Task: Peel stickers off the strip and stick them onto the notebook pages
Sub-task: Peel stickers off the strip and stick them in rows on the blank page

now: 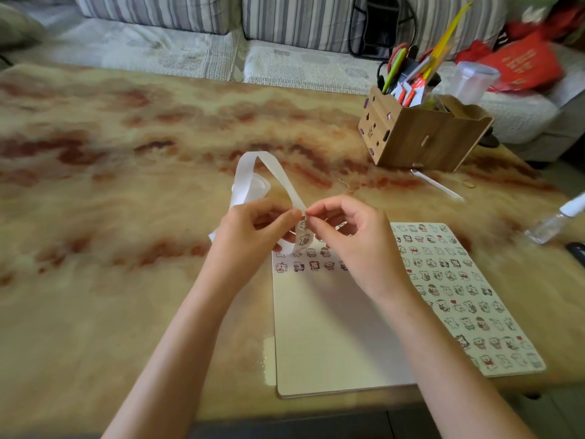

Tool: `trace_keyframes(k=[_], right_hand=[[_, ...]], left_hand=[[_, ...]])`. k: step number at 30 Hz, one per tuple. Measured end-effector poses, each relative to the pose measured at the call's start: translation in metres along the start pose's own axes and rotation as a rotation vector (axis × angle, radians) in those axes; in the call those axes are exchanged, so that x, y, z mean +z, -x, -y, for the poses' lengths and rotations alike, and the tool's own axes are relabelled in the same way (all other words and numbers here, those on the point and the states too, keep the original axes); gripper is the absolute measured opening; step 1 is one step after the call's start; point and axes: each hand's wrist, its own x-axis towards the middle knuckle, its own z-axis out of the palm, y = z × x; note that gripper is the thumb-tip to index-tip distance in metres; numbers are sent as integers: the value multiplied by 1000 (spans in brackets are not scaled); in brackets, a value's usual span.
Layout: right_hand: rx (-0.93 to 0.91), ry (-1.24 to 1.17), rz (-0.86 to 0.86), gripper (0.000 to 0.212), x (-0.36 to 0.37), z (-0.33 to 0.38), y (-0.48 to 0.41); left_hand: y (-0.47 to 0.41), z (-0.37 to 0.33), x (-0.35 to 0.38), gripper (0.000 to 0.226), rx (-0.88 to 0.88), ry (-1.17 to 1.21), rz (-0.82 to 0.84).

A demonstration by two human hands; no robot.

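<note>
Long white paper sticker strip (pixel 245 175) arches above the far-left corner of the open cream-paged notebook (pixel 332 331), its lower end hanging toward the page. I see the left hand (pixel 250 231) pinching it. The right hand (pixel 351 245) pinches its edge, nearer the bare page.

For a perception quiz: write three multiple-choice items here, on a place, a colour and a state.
1. The brown wooden pen box stands: A on the marbled table, beyond the open cream notebook; B on the sofa; C on the floor.
2. The long paper sticker strip is: A red; B white; C green.
3. The strip is held by: A nothing; B one hand; C both hands.
A: the box rests on the tabletop past the pages. B: its loop is white. C: left hand and right hand both pinch it.
</note>
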Motion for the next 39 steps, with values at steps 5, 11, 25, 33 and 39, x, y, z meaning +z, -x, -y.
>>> trace_keyframes(k=[5,11,25,33,39], right_hand=[[9,12,3,8,-1,-1,-1],[57,43,52,7,-4,-2,0],[380,56,225,6,-51,-8,-7],[566,305,248,5,-71,-17,-4],[522,388,279,7,-66,-17,-5]], left_hand=[[1,-1,1,13,4,-18,21],[2,0,2,16,-17,-33,9],[0,6,0,17,-84,-46,-84],[0,7,-2,17,-104,-78,-93],[0,7,-2,16,-108,-83,-85]])
